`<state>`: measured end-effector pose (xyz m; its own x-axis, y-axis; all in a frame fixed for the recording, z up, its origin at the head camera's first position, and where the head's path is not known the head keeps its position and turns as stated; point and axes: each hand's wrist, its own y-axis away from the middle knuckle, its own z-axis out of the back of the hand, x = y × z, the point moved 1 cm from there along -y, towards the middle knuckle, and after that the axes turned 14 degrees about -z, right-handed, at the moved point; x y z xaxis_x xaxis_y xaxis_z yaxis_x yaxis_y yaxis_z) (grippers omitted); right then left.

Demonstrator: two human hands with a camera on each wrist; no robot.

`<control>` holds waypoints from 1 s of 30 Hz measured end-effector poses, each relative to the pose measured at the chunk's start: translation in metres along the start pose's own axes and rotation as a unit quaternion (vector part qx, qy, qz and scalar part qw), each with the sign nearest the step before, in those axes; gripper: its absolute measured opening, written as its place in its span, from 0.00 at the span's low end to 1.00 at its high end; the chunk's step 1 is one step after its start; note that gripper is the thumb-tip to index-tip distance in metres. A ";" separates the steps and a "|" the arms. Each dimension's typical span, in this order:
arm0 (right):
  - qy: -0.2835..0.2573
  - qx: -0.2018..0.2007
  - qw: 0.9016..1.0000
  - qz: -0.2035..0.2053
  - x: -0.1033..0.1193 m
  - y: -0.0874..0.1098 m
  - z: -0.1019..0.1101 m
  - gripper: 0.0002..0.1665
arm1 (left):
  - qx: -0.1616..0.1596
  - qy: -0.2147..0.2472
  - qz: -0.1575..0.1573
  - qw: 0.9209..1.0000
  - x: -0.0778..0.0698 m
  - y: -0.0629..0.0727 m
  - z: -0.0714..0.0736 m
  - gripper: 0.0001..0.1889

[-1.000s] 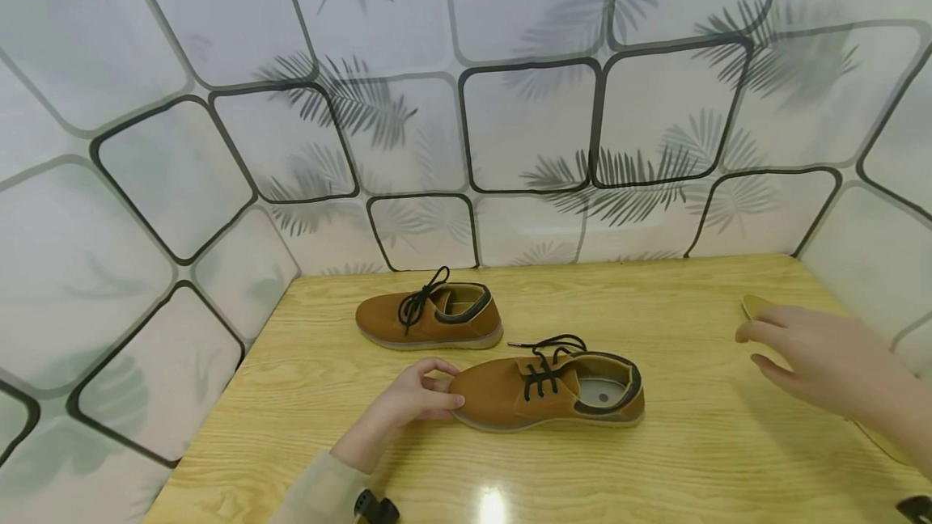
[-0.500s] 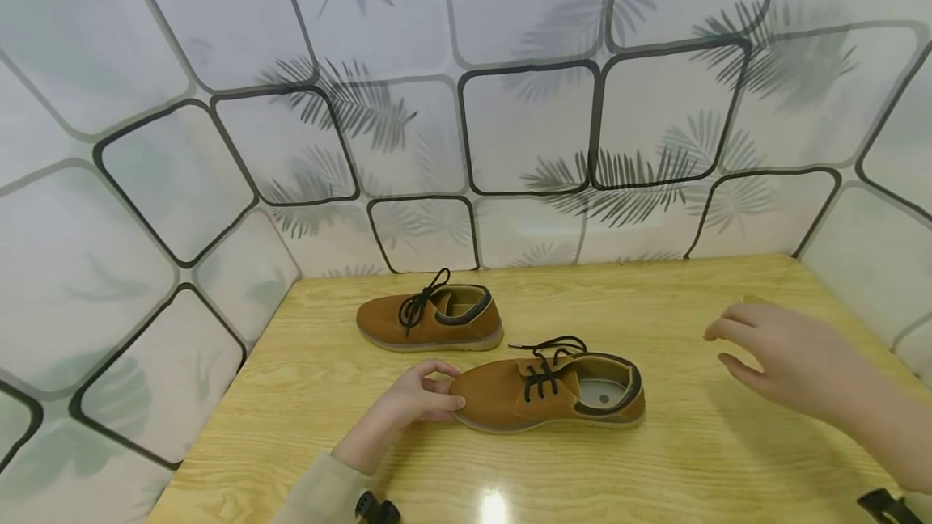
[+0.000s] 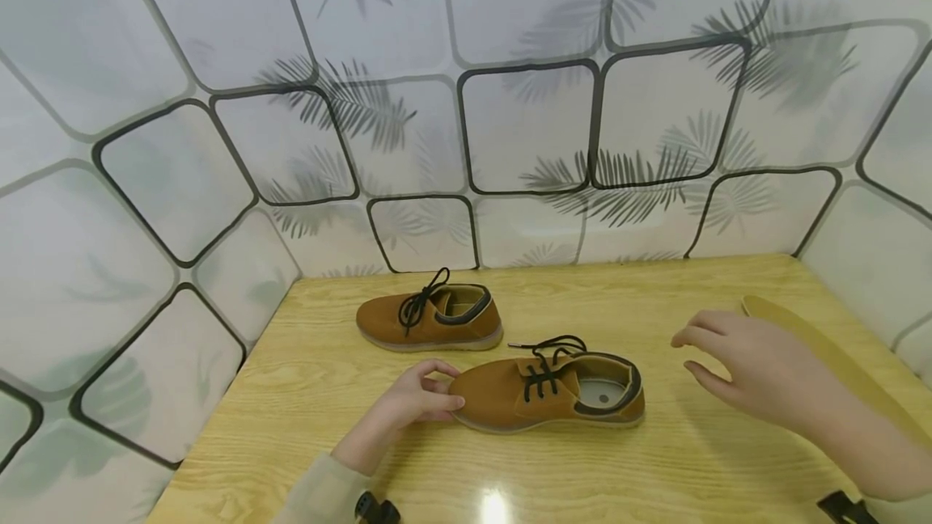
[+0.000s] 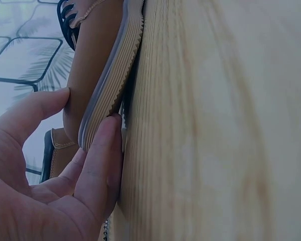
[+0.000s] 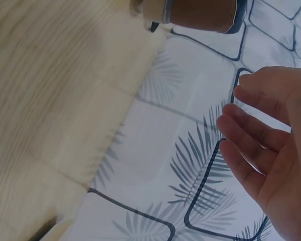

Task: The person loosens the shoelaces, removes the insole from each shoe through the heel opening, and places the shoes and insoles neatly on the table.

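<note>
A brown lace-up shoe lies on the wooden table, toe to the left, its black laces undone at the top. My left hand pinches its toe. In the left wrist view, the thumb presses the toe's upper and the fingers reach under the ridged sole. Over the table right of this shoe hovers my right hand, its fingers loosely bent and holding nothing. In the right wrist view the shoe's heel is apart from that hand. Beyond the right hand lies a flat tan insole, partly covered by the arm.
A second brown shoe, its black laces tied in a bow, stands behind the first one. Leaf-patterned wall covering encloses the table at the back and sides.
My right hand has moved left from above the insole towards the near shoe, uncovering more of the insole. My left hand and both shoes have stayed in place.
</note>
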<state>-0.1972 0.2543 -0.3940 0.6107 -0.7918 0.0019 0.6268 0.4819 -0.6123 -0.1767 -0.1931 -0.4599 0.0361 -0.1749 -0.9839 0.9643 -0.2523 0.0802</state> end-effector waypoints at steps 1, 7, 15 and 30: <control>-0.002 0.003 1.000 -0.005 0.002 0.000 -0.001 0.40 | -0.001 0.001 0.000 1.000 0.000 0.000 0.000 0.25; -0.023 0.031 0.999 -0.026 0.012 0.000 -0.005 0.28 | 0.000 0.008 -0.003 1.000 -0.001 0.000 0.000 0.25; -0.036 0.051 0.997 -0.052 0.024 0.000 -0.012 0.15 | 0.004 0.009 -0.004 1.000 0.000 0.000 0.000 0.25; -0.051 0.145 0.977 -0.151 0.035 0.003 -0.026 0.16 | 0.005 0.001 -0.002 1.000 -0.001 0.000 0.000 0.25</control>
<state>-0.1862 0.2182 -0.4165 0.4130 -0.8796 0.2360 0.8871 0.3300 -0.3226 -0.1764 -0.1936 -0.4589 0.0319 -0.1720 -0.9846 0.9617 -0.2629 0.0770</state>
